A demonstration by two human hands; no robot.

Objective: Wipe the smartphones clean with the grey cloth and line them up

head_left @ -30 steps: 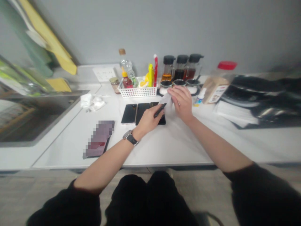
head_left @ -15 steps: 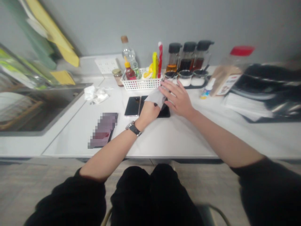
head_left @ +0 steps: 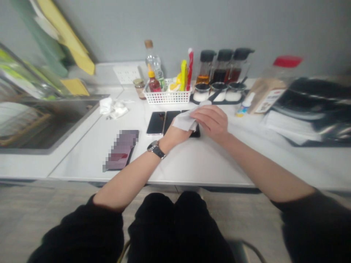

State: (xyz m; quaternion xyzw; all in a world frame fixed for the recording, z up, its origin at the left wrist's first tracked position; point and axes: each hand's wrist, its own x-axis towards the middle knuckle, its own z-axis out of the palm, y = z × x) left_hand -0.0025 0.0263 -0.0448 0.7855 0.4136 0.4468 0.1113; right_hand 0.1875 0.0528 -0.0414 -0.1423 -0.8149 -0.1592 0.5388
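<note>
A thin white tissue (head_left: 185,121) drapes over the fingers of my left hand (head_left: 177,136), which wears a watch (head_left: 156,148). Those fingers are hidden under it. From the other side, my right hand (head_left: 215,122) is closed on the tissue's edge, its fingers together. Both hands are over the right part of a row of phones lying on the counter. The left phone (head_left: 156,123) shows its dark screen; the middle phone (head_left: 172,117) and the right phone (head_left: 195,133) are partly covered by my hands and the tissue.
A blurred-out flat item (head_left: 123,148) lies left on the counter, near crumpled tissues (head_left: 112,107). Behind stand a white basket (head_left: 167,97), seasoning jars (head_left: 218,91) and dark-topped bottles (head_left: 225,67). At right are a small spray bottle (head_left: 244,106) and a red-lidded jar (head_left: 270,96). A sink (head_left: 52,142) is far left.
My right hand's fingers, spread before, have closed on the tissue. The tissue now lies over my left fingers, and my left hand has shifted slightly right. The view has moved a little.
</note>
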